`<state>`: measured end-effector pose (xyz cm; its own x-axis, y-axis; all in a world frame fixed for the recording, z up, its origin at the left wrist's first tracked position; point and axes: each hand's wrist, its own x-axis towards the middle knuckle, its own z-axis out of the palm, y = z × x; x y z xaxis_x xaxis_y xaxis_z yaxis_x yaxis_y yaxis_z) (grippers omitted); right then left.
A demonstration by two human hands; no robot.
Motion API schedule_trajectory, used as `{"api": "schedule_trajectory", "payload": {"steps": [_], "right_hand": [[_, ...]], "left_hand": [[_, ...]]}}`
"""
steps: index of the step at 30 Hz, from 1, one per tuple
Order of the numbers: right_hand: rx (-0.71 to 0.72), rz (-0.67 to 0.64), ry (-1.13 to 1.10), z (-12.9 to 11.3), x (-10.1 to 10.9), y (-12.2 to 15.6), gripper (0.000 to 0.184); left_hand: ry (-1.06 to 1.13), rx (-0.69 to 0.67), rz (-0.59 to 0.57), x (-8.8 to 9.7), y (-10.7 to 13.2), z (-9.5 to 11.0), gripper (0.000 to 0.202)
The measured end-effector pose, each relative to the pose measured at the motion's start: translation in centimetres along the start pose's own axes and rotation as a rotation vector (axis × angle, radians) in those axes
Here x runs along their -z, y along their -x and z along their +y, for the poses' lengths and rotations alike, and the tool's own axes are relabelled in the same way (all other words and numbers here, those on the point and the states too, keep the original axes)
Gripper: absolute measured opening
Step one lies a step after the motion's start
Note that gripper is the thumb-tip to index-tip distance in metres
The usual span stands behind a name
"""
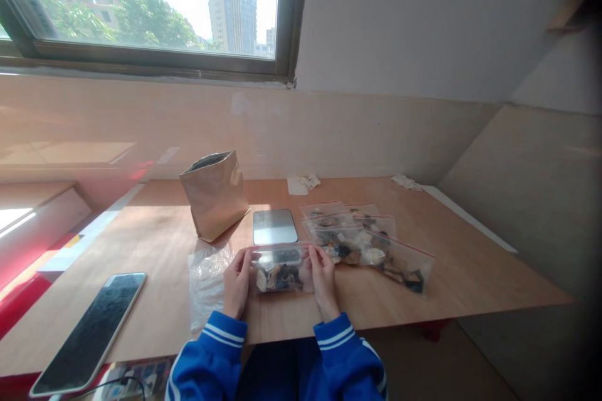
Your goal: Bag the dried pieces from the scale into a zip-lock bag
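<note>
Between my two hands a clear zip bag [281, 276] is held up by its top corners, with dark and tan dried pieces in its lower part. My left hand [237, 283] pinches the left corner, and my right hand [323, 282] pinches the right one. Just behind the bag lies a small flat scale with a shiny top [274, 225]. To the right, several similar filled zip bags [399, 260] overlap on the table. Beside my left hand lie empty clear plastic bags [205, 282].
A brown paper pouch [216, 197] stands open at the back left. A large phone [94, 332] lies at the table's left front. Crumpled white tissue [308, 182] rests near the wall, with another tissue [407, 183] further right. The wooden table [475, 276] ends close to my body.
</note>
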<state>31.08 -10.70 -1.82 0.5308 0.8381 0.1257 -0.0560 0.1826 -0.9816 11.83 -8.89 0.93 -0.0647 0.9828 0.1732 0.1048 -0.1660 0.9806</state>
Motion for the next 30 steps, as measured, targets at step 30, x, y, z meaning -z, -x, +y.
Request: {"api": "schedule_trajectory", "payload": {"steps": [30], "right_hand": [[0.039, 0.01, -0.024, 0.2, -0.1, 0.1, 0.033]], "left_hand": [[0.115, -0.019, 0.037, -0.3, -0.1, -0.5, 0.026]]}}
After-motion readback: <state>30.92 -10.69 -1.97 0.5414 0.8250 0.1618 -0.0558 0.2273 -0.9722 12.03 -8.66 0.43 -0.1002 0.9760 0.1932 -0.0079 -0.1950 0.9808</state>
